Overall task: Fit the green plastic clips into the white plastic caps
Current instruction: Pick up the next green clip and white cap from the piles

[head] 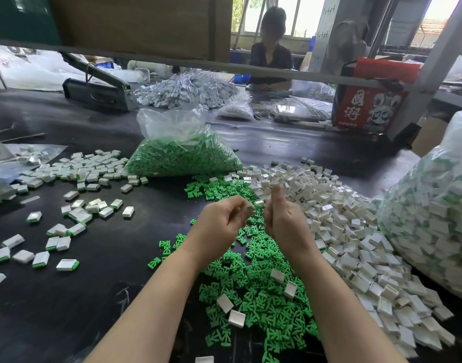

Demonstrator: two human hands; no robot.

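My left hand (219, 221) and my right hand (282, 218) are raised together over a heap of loose green clips (253, 289) on the black table. Both have curled fingers pinching a small white cap (254, 204) between them; whether a clip is inside it is hidden by the fingers. A big heap of white caps (355, 231) spreads to the right of my right hand. Assembled caps with green edges (75, 216) lie scattered on the left.
A clear bag of green clips (182, 155) stands behind the heaps. A large bag of assembled pieces (434, 218) fills the right edge. A red box (368, 100), a grey device (99, 87) and a seated person (272, 58) are at the far side.
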